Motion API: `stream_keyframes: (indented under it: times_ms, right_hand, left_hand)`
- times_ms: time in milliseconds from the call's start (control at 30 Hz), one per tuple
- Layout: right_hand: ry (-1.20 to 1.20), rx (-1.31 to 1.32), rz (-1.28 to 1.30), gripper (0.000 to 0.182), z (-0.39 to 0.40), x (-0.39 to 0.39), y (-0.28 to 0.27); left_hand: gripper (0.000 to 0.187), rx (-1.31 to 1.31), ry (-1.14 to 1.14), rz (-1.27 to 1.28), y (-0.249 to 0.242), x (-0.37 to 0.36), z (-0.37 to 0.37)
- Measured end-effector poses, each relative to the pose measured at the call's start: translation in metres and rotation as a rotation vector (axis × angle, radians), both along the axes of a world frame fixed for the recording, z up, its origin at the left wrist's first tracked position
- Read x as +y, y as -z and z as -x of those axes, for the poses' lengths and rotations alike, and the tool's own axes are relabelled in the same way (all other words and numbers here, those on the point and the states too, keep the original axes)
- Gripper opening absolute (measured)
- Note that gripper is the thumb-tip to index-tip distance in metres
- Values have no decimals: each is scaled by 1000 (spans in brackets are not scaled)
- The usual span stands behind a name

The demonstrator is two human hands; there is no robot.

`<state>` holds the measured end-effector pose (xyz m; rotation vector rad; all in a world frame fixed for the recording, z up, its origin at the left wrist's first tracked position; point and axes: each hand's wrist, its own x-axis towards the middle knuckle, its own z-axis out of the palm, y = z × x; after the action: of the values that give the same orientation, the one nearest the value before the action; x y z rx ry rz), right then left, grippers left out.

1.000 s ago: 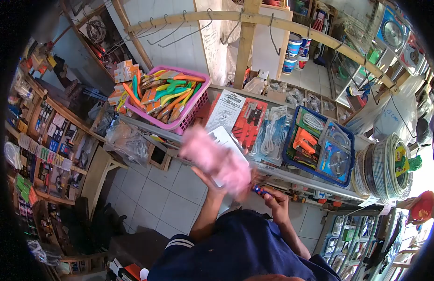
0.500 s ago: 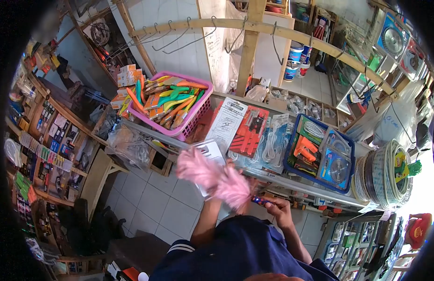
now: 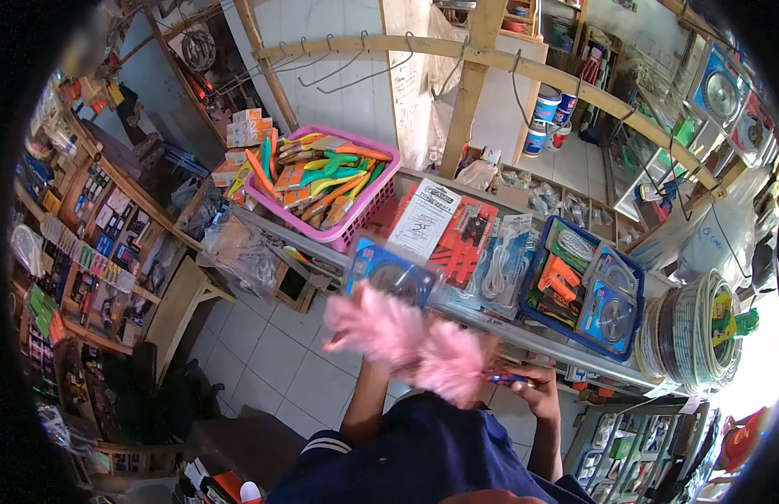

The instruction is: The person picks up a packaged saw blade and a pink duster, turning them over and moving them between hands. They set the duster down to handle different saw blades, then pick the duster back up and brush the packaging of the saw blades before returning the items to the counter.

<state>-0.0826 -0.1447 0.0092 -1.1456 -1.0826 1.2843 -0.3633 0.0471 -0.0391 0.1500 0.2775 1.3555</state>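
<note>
My right hand is closed around the dark blue handle of a pink fluffy duster. The duster's head stretches left across the front of my body, blurred by motion. Behind it, a blue saw blade package is held up at the counter's front edge, its round blade facing up. My left hand reaches up to this package from below; the duster hides its fingers. Right behind the package lie a white-and-black card pack and a red tool pack.
On the counter, a pink basket holds orange and green-handled tools. A blue tray carries more packs, beside white cable packs and coiled cable rolls. Metal hooks hang from a wooden beam. Shelves stand left.
The package in my left hand has turned from its white printed back to its blue blade side. The duster and my right hand have shifted right and slightly down in view.
</note>
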Motion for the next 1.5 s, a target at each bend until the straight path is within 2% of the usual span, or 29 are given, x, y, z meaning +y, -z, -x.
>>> stream_keyframes:
  times_ms: [100,133,233,333,433,533,567,600,633,733,867,967,1067,1133,1233,1267,1333,1367,1400,1433,1500]
  right_hand:
    - [117,-296,131,31,10,8,3]
    - [187,-143,81,32,17,13,1]
    - [313,-111,98,33,15,15,24]
    - [100,-270,36,32,5,12,19]
    - [243,-152,164,30,1,8,32]
    - [299,-182,108,29,6,11,22]
    - [252,-183,72,29,5,11,21]
    - [203,-182,40,29,5,10,21]
    - [156,-181,8,30,5,8,22]
    - [349,-69,187,32,19,10,31]
    - [142,-192,-5,33,19,15,42]
    - [376,-52,78,34,40,22,27]
    - [212,-76,25,34,31,24,32]
    - [291,-85,51,34,35,25,28]
    - [318,-54,57,33,40,26,38]
    - [307,-40,51,32,40,27,41]
    - [252,-118,-23,33,43,28,39]
    - [226,-155,-60,33,46,27,37]
    - [287,-129,10,33,52,28,30]
    - [307,-96,53,32,52,28,34]
    - [346,-34,130,31,51,32,39]
  left_hand:
    - [49,-64,56,-32,-29,-3,-2]
    - [51,-66,60,-38,-36,-4,-3]
    - [56,-77,51,-48,-42,-5,-6]
    - [58,-84,32,-62,-40,-6,-6]
    - [65,-29,21,-75,-31,-5,-4]
    - [67,2,20,-93,-33,-5,-7]
    - [68,21,7,-97,-34,-4,-8]
    - [70,255,-38,-126,-40,-9,-7]
    - [70,205,-34,-114,-39,-9,-7]
    - [69,74,-23,-141,-39,-6,-13]
    - [69,214,-29,-69,-30,-14,-15]
    - [68,234,-34,-97,-45,-18,-19]
    - [68,228,-22,-119,-20,-15,-15]
    - [68,257,-21,-113,-12,-17,-13]
    - [63,187,-24,-146,-44,-17,-20]
    - [63,195,-42,-110,-25,-13,-18]
    - [66,777,-337,-489,-4,-15,-20]
    - [66,527,-132,-312,2,-10,-14]
    - [67,266,20,-84,7,-6,-9]
    - [66,270,11,-103,13,-7,-10]
    - [65,271,-7,-148,-35,-14,-22]
